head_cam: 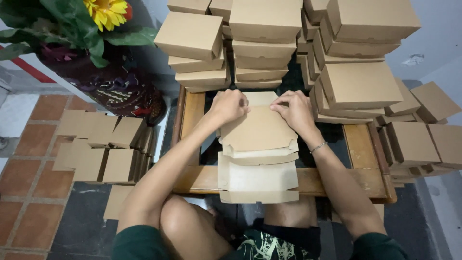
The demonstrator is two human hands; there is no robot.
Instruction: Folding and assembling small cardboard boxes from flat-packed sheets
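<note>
Left hand (pixel 230 105) and right hand (pixel 297 110) press down, fingers curled, on half-folded kraft carton (pixel 259 139) atop wooden table (pixel 358 139). Judged light, thin, creasable; hold by edges near fold lines. Finished boxes (pixel 264 43) stacked behind.

Home setup, not a shop floor. I'm sitting at a low wooden table (pixel 192 180) on a terracotta-and-dark tiled floor (pixel 33 183). Vase of artificial flowers (pixel 103 53) to my left. Folded kraft boxes (pixel 269 38) stacked against the wall, flat blanks (pixel 101 144) piled on the floor. Home packing corner.
</note>
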